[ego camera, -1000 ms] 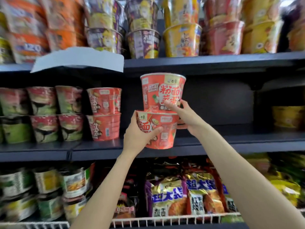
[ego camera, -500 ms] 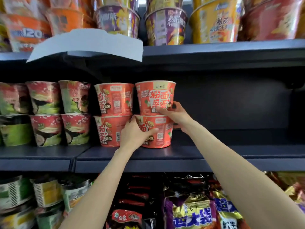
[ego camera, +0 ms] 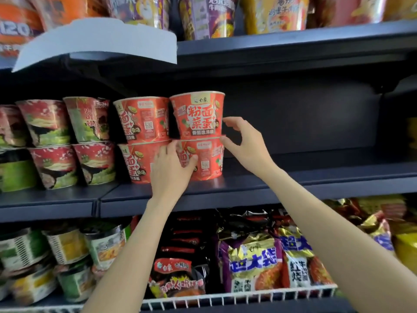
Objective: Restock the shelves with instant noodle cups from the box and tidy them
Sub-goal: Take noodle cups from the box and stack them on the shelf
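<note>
Two red instant noodle cups stand stacked on the dark middle shelf [ego camera: 293, 184]. The upper red cup [ego camera: 198, 116] sits on the lower red cup [ego camera: 209, 159], right beside another stack of two red cups [ego camera: 142, 141]. My left hand [ego camera: 171, 175] grips the lower cup, thumb across its front and fingers tucked between the two stacks. My right hand [ego camera: 246, 145] is at the right side of the stack with fingers loosely spread; its thumb tip touches the rim where the cups meet. The box is out of view.
Red-and-green cups [ego camera: 52, 123] fill the shelf's left part in two tiers. The shelf is bare to the right of the stack. A white sheet [ego camera: 101, 44] hangs over the top shelf's edge, under more cups [ego camera: 203, 16]. Noodle packets [ego camera: 252, 263] sit behind a wire rail below.
Both hands carried the stacked pair down and left onto the shelf beside the other red stack. My right hand has let go of the upper cup and spread its fingers.
</note>
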